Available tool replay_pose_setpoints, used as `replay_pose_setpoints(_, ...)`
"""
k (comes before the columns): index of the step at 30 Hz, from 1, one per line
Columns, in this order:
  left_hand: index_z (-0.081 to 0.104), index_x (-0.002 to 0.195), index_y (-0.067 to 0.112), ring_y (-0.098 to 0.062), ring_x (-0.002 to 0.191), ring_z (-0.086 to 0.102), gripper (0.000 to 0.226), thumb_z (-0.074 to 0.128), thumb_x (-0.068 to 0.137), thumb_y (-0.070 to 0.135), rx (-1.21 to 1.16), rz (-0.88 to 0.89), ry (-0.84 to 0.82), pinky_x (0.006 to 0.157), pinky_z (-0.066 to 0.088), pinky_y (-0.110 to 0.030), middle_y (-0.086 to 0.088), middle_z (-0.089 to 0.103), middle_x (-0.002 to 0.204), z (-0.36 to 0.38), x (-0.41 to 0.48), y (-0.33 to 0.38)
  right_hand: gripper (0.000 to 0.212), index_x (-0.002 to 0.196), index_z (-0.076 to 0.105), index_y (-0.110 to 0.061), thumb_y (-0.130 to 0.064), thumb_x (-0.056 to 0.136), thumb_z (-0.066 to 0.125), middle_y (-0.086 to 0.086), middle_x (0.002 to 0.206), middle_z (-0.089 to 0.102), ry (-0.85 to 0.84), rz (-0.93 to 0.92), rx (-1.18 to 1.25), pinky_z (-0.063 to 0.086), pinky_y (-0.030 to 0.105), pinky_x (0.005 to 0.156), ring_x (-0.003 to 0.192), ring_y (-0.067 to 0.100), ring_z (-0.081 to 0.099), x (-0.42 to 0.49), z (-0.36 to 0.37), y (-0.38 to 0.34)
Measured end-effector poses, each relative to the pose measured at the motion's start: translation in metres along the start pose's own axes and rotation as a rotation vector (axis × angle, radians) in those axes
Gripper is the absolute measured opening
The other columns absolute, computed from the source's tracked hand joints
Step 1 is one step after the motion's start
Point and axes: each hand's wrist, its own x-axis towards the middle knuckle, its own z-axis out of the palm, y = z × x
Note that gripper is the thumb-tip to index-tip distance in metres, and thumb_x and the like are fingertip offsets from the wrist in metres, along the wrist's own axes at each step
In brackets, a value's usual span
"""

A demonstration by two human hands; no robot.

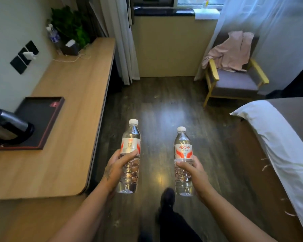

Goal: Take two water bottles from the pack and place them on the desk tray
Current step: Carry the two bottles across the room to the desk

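My left hand [116, 167] grips a clear water bottle [130, 137] with a white cap and a red-and-white label, held upright over the dark floor. My right hand [192, 169] grips a second water bottle [182, 145] of the same kind, also upright. Both bottles are to the right of the wooden desk [68, 137]. The black desk tray [40, 117] with a reddish rim lies on the desk at the left, against the wall. The pack is not in view.
A black kettle [9, 126] stands on the tray's near end. Further back on the desk are two more bottles [53, 36], a tissue box [70, 47], a charger cable and a plant. A bed [278, 145] is at the right, an armchair [234, 79] with pink cloth beyond.
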Motion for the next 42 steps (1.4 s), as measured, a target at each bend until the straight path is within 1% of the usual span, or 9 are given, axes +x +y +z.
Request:
replay_pose_setpoints(6, 0.067, 0.135, 0.012, -0.026, 0.079, 0.081, 0.079, 0.091, 0.068, 0.047, -0.029, 0.013, 0.038, 0.067, 0.062, -0.040, -0.009, 0.082, 0.094, 0.023, 0.143, 0.071, 0.045, 0.121, 0.064, -0.012, -0.028, 0.084, 0.084, 0.023, 0.116, 0.076, -0.031, -0.010, -0.068, 0.060, 0.062, 0.096, 0.107, 0.047, 0.074, 0.164, 0.012, -0.063)
replay_pose_setpoints(11, 0.067, 0.136, 0.012, -0.038, 0.089, 0.078, 0.083, 0.094, 0.065, 0.045, -0.084, -0.013, 0.072, 0.088, 0.060, -0.052, -0.019, 0.081, 0.103, 0.043, 0.240, 0.132, 0.056, 0.121, 0.064, -0.016, -0.037, 0.072, 0.081, 0.019, 0.116, 0.076, -0.076, 0.022, -0.091, 0.060, 0.060, 0.097, 0.106, 0.042, 0.075, 0.278, 0.018, -0.129)
replay_pose_setpoints(19, 0.066, 0.134, 0.014, -0.028, 0.078, 0.081, 0.081, 0.094, 0.064, 0.045, -0.122, -0.012, 0.090, 0.066, 0.065, -0.040, -0.011, 0.083, 0.092, 0.054, 0.368, 0.224, 0.053, 0.119, 0.063, -0.018, -0.038, 0.072, 0.079, 0.019, 0.115, 0.075, -0.109, 0.006, -0.107, 0.063, 0.050, 0.086, 0.102, 0.039, 0.076, 0.422, 0.042, -0.215)
replay_pose_setpoints(22, 0.065, 0.135, 0.011, -0.031, 0.078, 0.078, 0.084, 0.095, 0.063, 0.043, -0.122, 0.000, 0.090, 0.074, 0.064, -0.044, -0.015, 0.080, 0.095, 0.049, 0.423, 0.248, 0.052, 0.119, 0.062, -0.022, -0.041, 0.073, 0.079, 0.013, 0.115, 0.076, -0.116, -0.005, -0.133, 0.064, 0.036, 0.078, 0.096, 0.026, 0.078, 0.474, 0.061, -0.234)
replay_pose_setpoints(26, 0.065, 0.136, 0.011, -0.036, 0.084, 0.076, 0.090, 0.097, 0.060, 0.046, -0.108, -0.010, 0.053, 0.086, 0.059, -0.051, -0.020, 0.078, 0.102, 0.034, 0.492, 0.285, 0.053, 0.118, 0.060, -0.025, -0.045, 0.073, 0.079, 0.012, 0.116, 0.074, -0.096, -0.008, -0.148, 0.065, 0.046, 0.089, 0.102, 0.030, 0.077, 0.537, 0.089, -0.259)
replay_pose_setpoints(29, 0.066, 0.135, 0.016, -0.032, 0.081, 0.079, 0.094, 0.100, 0.055, 0.053, -0.089, -0.013, 0.038, 0.076, 0.063, -0.045, -0.015, 0.081, 0.097, 0.022, 0.530, 0.314, 0.065, 0.121, 0.060, -0.024, -0.052, 0.067, 0.081, 0.012, 0.116, 0.074, -0.093, -0.003, -0.146, 0.065, 0.046, 0.089, 0.101, 0.031, 0.078, 0.573, 0.112, -0.282)
replay_pose_setpoints(32, 0.066, 0.132, 0.021, -0.026, 0.076, 0.082, 0.071, 0.092, 0.072, 0.047, -0.078, -0.010, 0.044, 0.065, 0.066, -0.037, -0.007, 0.085, 0.090, 0.012, 0.560, 0.342, 0.058, 0.125, 0.058, -0.024, -0.046, 0.075, 0.078, 0.011, 0.119, 0.073, -0.119, -0.017, -0.173, 0.065, 0.044, 0.091, 0.103, 0.029, 0.077, 0.607, 0.132, -0.302)
replay_pose_setpoints(38, 0.067, 0.133, 0.019, -0.031, 0.087, 0.080, 0.065, 0.084, 0.076, 0.044, -0.166, -0.005, 0.167, 0.074, 0.065, -0.041, -0.015, 0.079, 0.104, -0.013, 0.586, 0.372, 0.058, 0.128, 0.056, -0.025, -0.047, 0.077, 0.074, 0.008, 0.124, 0.072, -0.235, 0.014, -0.244, 0.061, 0.051, 0.101, 0.109, 0.027, 0.076, 0.661, 0.176, -0.338)
replay_pose_setpoints(42, 0.068, 0.130, 0.013, -0.026, 0.076, 0.078, 0.074, 0.090, 0.066, 0.044, -0.271, 0.034, 0.342, 0.066, 0.063, -0.038, -0.011, 0.079, 0.091, -0.039, 0.585, 0.377, 0.043, 0.125, 0.055, -0.031, -0.041, 0.088, 0.075, 0.006, 0.125, 0.071, -0.393, 0.017, -0.310, 0.062, 0.037, 0.089, 0.109, 0.024, 0.075, 0.705, 0.222, -0.353)
